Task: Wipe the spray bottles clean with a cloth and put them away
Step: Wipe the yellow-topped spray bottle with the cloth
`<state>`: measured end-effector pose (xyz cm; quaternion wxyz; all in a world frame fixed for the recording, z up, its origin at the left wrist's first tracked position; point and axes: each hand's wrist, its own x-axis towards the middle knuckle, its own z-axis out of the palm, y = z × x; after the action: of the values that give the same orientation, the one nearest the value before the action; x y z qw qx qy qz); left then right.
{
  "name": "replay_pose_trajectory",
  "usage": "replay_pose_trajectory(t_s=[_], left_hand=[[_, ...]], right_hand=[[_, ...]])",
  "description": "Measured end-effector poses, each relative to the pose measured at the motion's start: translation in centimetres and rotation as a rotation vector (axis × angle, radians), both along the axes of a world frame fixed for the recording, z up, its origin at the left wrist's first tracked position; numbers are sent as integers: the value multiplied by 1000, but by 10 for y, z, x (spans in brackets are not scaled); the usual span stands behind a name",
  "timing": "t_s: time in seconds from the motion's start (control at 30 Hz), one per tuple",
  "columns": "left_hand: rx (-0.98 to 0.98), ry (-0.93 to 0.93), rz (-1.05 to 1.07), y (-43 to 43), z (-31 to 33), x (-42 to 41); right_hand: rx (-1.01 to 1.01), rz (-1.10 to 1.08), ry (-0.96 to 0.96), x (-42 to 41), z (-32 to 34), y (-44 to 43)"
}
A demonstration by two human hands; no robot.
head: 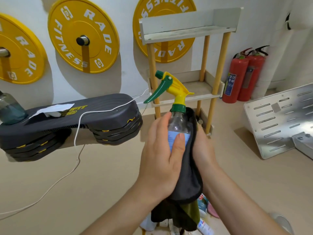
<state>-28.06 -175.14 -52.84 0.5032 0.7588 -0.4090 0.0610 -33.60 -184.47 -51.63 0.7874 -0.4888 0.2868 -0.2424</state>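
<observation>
Right now my left grip is closed round the spray bottle, thumb lying across its blue label, holding it upright at the middle of my view with the green trigger pointing toward 9 o'clock. My right grip cups the dark cloth against the bottle's far side, its fingertips hidden behind the fabric. The shelf rack stands at 12 o'clock, two red fire extinguishers at 2 o'clock, the black step platform at 9 o'clock, and more bottles lie on the floor at 6 o'clock.
</observation>
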Motion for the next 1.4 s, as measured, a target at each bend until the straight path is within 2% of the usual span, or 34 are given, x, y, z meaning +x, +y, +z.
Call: replay_pose_trajectory(t_s=[0.07,0.13,0.2,0.27,0.43,0.5,0.53,0.57,0.63,0.7,0.8,0.87,0.97,1.03,1.1,1.17,1.3,1.4], left_hand=[[-80,138,59,-1,5,17],[-202,395,108,-2,12,34],[-271,540,94,0,18,32],[-245,600,23,0,19,27],[-165,629,-94,-4,22,28],[-137,755,-156,-4,26,23],[-131,799,-168,-5,27,21],[-125,788,-155,-6,26,21],[-91,613,-76,-8,21,26],[-31,427,11,-8,18,29],[14,326,55,-7,10,25],[-20,393,12,-5,13,22],[-188,553,-95,-1,17,27],[-248,654,-99,0,16,27],[-239,774,-146,-2,16,25],[-206,797,-160,-4,16,23],[-179,597,-33,-8,9,26],[-216,527,9,-7,4,21]], right_hand=[[-149,135,-7,4,-11,12],[-270,241,-66,7,-24,25],[-151,247,-159,7,-31,33],[-8,213,-247,8,-34,28],[212,220,-239,8,-28,2],[143,155,-143,7,-18,-2],[24,125,-46,8,-14,-4],[-123,82,56,8,-12,-4],[-377,26,117,5,-15,0],[-444,46,96,13,-15,14],[-464,76,-17,13,-16,23],[-419,49,-37,14,-19,15],[-91,-17,-57,15,-21,6],[-39,-26,-80,12,-16,1],[-180,-43,-58,10,-13,-1],[-350,-60,-24,9,-11,2],[-652,-25,15,14,-26,31],[-713,-57,42,15,-36,39]])
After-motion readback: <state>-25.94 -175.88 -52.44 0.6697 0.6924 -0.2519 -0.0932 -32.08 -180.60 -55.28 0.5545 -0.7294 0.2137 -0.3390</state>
